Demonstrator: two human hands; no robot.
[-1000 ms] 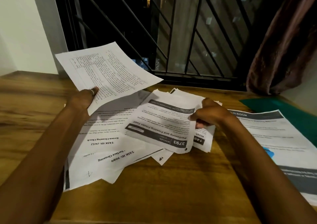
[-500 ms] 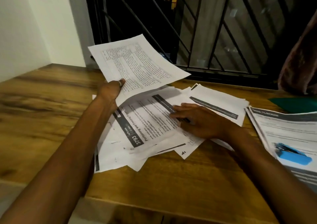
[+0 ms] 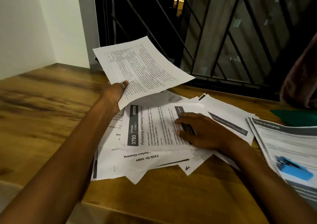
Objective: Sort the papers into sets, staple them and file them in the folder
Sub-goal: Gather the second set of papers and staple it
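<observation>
Head-camera view, looking down at a wooden tabletop beside a white wall.

A person's left hand grips a printed sheet by its near corner. The thumb lies on top of the page, a ring shows on it, and the other fingers are hidden beneath. The sheet is lifted clear of the tabletop and tilts up toward a dark window with a black metal grille. It carries a table of small text, too fine to read.

Below it, a loose pile of papers is spread across the middle of the tabletop, the sheets overlapping at different angles. The right hand rests flat on this pile, its fingers straight and spread, pressing on the paper and holding nothing. Just left of it lies a page headed "3793", and nearer the person another marked "TASK ID: 3089".

At the right edge sits a separate, neater stack with a blue stapler lying on top. Behind that stack, part of a green folder lies flat on the tabletop. A brownish curtain hangs at the far right.
</observation>
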